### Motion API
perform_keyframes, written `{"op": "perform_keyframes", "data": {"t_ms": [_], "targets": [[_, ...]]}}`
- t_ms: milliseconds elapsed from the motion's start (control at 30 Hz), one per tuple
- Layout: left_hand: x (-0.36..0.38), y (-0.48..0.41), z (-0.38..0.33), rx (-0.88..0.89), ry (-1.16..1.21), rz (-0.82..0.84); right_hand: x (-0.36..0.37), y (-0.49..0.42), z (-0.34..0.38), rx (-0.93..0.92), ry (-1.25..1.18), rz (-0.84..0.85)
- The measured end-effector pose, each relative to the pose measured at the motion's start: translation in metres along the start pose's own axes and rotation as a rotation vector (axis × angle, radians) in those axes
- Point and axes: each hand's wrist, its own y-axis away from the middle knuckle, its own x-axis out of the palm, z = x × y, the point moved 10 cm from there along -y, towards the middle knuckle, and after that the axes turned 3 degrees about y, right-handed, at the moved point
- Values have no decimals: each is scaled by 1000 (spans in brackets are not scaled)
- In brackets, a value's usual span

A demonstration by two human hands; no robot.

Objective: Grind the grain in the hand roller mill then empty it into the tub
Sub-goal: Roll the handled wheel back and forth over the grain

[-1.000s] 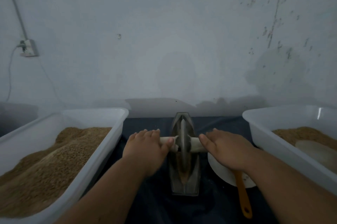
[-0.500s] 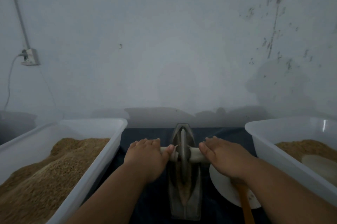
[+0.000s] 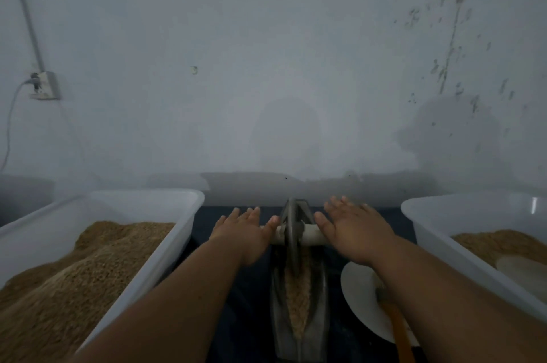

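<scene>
Though laid on the pale crossbar [image 3: 309, 237] of the hand roller mill [image 3: 320, 303], neither curled nor clamped: left hand [image 3: 245, 234] flat on its left end, right hand [image 3: 356, 232] flat on its right end, fingers straight and pointing at the wall. Mill on dark cloth [image 3: 254, 297] between two white tubs, long axis running from body to wall. Wheel [image 3: 291, 229] upright near the far end, crossbar lying left to right. Crushed grain [image 3: 297, 297] along the near half. Left tub [image 3: 142, 193] heaped with grain, right tub [image 3: 426, 229] less full. White plate [image 3: 358, 294] and orange handle [image 3: 398, 324] under the right wrist.
</scene>
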Motion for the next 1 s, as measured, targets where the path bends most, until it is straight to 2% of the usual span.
{"op": "perform_keyframes", "data": {"t_ms": [100,233,300,433,500,700,1000], "targets": [[1,27,-8,47,-99,-1,-3,22,9,-28,-39,26],[-15,69,-14,59,-67,-184,-7,65,14,-18,-136,69],[-21,92,-16,82,-8,-259,-16,89,20,-60,-142,32],[-29,123,-17,117,7,-282,-32,121,31,-149,-126,-74],[-31,127,-17,112,-3,-295,-35,123,32,-148,-150,-60],[-28,101,-20,67,-79,-274,-10,93,19,-67,-215,78],[-6,-9,-5,5,-111,-73,9,5,-12,41,-52,7]]}}
